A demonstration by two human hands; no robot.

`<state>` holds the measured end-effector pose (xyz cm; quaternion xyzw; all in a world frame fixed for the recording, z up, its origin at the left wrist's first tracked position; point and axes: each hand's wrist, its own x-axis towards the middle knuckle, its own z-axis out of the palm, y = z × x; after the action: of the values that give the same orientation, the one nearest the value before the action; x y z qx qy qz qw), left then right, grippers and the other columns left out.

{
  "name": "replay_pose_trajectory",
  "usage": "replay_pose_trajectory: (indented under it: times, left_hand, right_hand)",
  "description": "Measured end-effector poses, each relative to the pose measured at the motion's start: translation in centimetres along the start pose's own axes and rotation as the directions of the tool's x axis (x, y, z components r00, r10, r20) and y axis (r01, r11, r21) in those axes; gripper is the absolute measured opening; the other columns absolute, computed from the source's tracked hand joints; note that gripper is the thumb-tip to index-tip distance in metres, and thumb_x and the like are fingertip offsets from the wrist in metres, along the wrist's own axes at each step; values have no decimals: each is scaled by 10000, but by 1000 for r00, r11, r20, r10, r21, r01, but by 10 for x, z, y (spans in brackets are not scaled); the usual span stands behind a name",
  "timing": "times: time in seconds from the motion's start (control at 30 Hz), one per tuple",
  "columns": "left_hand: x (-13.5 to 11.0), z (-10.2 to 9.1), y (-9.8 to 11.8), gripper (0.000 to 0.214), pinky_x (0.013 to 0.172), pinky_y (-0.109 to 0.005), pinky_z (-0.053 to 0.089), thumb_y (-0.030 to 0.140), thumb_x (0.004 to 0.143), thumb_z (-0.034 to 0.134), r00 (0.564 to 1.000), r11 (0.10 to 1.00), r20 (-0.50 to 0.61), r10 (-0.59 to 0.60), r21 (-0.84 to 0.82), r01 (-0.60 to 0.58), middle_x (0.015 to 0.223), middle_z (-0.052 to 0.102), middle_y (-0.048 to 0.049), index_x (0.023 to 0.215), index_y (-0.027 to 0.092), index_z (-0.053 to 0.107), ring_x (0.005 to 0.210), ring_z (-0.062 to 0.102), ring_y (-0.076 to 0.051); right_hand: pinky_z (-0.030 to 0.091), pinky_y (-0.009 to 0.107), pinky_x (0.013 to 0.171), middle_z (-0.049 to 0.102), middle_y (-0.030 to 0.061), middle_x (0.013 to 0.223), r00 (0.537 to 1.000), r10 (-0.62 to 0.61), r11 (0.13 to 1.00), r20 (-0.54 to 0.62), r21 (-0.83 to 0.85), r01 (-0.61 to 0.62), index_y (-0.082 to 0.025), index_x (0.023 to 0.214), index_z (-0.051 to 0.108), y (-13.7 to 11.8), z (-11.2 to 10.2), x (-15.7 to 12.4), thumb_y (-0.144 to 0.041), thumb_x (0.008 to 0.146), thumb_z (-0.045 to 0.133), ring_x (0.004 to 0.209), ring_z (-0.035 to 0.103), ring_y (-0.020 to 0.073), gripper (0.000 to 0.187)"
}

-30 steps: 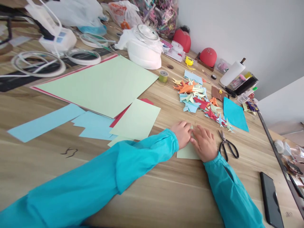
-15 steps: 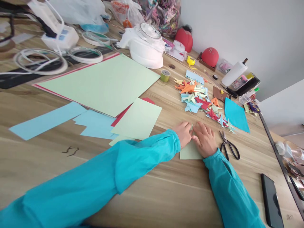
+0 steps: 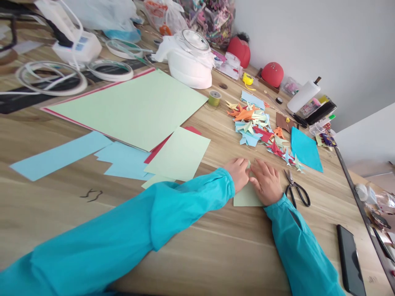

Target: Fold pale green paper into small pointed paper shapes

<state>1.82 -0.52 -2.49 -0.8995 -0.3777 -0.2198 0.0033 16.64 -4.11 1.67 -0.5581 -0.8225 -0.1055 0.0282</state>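
Note:
A small light green sheet of paper lies on the wooden table under both my hands. My left hand has its fingers bent together on the sheet's left side, gripping it near the upper edge. Beside it, my right hand rests with fingers stretched out and thumb apart, pressing the paper down. A bit of the sheet shows between the fingertips; the rest of that edge is hidden. Black-handled scissors lie just right of my right hand. Beyond the hands is a pile of folded paper shapes in several colours.
A large light green sheet, a smaller green sheet and blue paper pieces lie to the left. A thread spool and white container stand behind. A turquoise cloth-like square and phone are at right.
Almost nothing differs. Both hands stay on the small green sheet, and the view has shifted very slightly.

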Motion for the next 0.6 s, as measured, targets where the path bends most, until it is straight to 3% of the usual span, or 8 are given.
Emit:
replay_pose_trajectory:
  times: [0.37,0.6]
  left_hand:
    - [1,-4,-2,209,889,-413,342,203,809,499,993,997,90,70,22,-73,1053,565,-145,908,127,667,1059,439,-263]
    - [3,-8,-11,347,849,-397,377,347,875,392,997,997,5,74,-13,-74,1098,566,-138,983,155,660,1037,463,-259]
  right_hand:
    - [317,395,878,408,64,1350,1000,8,1000,20,27,-8,-261,1139,563,-2,-1,15,-513,890,288,1165,369,249,448]
    - [318,394,904,450,73,1310,997,80,993,-15,87,-78,-253,1198,525,-3,11,9,-473,908,273,1174,372,237,443]
